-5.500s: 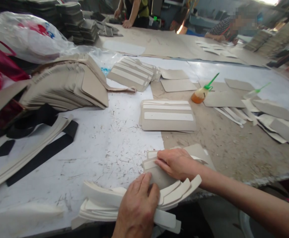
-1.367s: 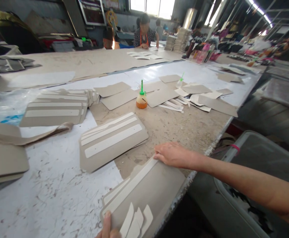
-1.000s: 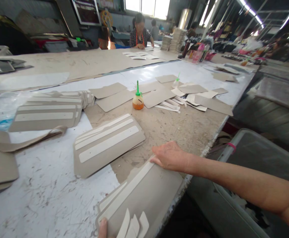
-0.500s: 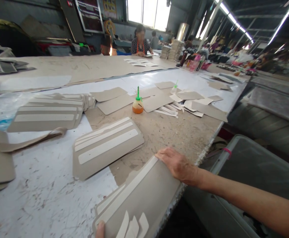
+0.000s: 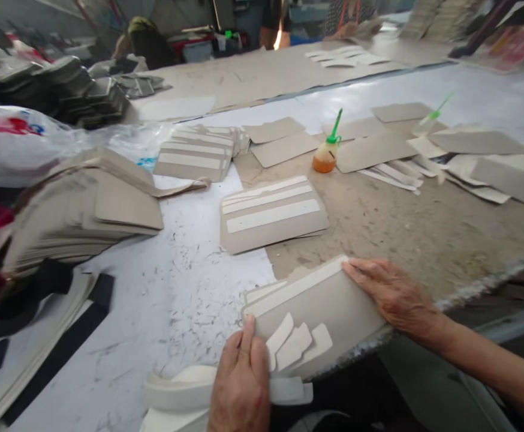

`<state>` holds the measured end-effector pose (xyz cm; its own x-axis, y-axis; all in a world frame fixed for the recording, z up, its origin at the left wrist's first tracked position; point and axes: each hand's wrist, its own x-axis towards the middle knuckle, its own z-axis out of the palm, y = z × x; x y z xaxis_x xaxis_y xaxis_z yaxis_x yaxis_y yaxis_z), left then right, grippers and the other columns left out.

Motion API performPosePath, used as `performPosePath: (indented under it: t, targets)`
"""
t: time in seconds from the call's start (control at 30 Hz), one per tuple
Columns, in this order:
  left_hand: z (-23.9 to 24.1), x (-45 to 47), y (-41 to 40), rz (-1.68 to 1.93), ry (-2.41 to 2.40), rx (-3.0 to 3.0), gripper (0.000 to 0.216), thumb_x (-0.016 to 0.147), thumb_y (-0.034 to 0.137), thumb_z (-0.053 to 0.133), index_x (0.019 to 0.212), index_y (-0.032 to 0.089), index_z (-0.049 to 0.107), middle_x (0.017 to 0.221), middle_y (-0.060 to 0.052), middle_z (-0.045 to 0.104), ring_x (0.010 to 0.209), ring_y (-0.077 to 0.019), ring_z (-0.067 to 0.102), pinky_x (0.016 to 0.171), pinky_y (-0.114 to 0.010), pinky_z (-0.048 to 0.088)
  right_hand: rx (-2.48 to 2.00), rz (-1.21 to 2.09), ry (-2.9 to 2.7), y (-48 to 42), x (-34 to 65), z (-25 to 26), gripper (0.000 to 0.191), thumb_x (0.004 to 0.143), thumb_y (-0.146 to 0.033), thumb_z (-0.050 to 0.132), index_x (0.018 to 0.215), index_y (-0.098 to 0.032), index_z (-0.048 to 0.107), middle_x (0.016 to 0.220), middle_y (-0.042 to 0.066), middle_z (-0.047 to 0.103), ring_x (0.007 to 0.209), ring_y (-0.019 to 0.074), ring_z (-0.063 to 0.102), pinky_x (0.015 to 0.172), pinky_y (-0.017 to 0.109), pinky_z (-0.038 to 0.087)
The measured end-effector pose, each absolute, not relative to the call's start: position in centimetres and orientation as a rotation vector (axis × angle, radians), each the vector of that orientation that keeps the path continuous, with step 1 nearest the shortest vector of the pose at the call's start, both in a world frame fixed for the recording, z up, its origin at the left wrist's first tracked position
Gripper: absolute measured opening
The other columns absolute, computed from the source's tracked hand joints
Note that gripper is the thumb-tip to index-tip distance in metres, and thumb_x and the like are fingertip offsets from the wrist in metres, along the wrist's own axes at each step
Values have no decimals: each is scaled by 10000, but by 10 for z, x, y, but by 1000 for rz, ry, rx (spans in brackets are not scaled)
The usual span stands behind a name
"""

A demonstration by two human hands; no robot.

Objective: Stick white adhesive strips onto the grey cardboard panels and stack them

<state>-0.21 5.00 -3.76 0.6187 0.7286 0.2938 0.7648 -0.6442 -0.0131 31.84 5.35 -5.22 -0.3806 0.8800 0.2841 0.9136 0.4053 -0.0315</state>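
the right hand (image 5: pixel 397 297), earlier near the left end of a white strip (image 5: pixel 298 288), now has its fingertips at the strip's right end, by the corner of the beige panel (image 5: pixel 334 312). the strip, its right part curved up before, lies flat along the far edge. the left hand (image 5: pixel 240 378), mostly cut off a moment ago, shows again with the bundle of white strips (image 5: pixel 178 390), its forefinger pressing the strip's left end.
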Motion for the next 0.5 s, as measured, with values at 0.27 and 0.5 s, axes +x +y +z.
performPosePath:
  t: [0.27,0.5]
  targets:
    - [-44,-8,54,-393,-1154,-2713,263,742,-46,354,920,58,518,1218,-249,520,1004,-291,517,823,-382,507,-1608,-322,-2436,55,312,-49,387,897,-88,337,1248,-104,500,1154,138,577,985,256,490,843,405,428]
    - [-56,-24,74,-385,-704,-2666,314,700,-32,295,894,65,522,1106,-270,574,1018,-252,562,766,-307,514,-1671,-398,-2425,56,307,-48,358,908,-138,360,1223,-105,526,1124,131,592,929,246,485,822,402,435]
